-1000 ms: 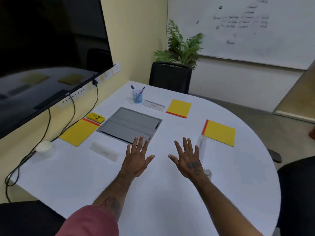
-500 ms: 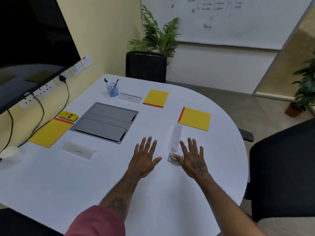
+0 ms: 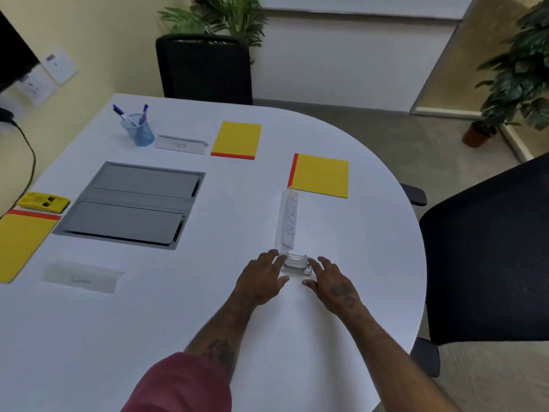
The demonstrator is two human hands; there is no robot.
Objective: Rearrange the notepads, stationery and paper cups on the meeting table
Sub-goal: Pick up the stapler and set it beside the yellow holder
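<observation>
Head view: we see two pens [image 3: 127, 117] in a blue cup [image 3: 139, 133], far across the desk [image 3: 148, 322]. Our left hand [image 3: 261, 281] and right hand [image 3: 332, 282], fingers loose, touch a small clear box [image 3: 295, 263] on the desk's right half.

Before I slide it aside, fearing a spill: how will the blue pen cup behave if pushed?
The pen cup looks light, so it probably slides on the smooth table. Its pens lean past the rim; a high push might tip it.

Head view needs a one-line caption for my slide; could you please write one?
Left hand and right hand flank a small silvery object on the table, near a name card.
</observation>
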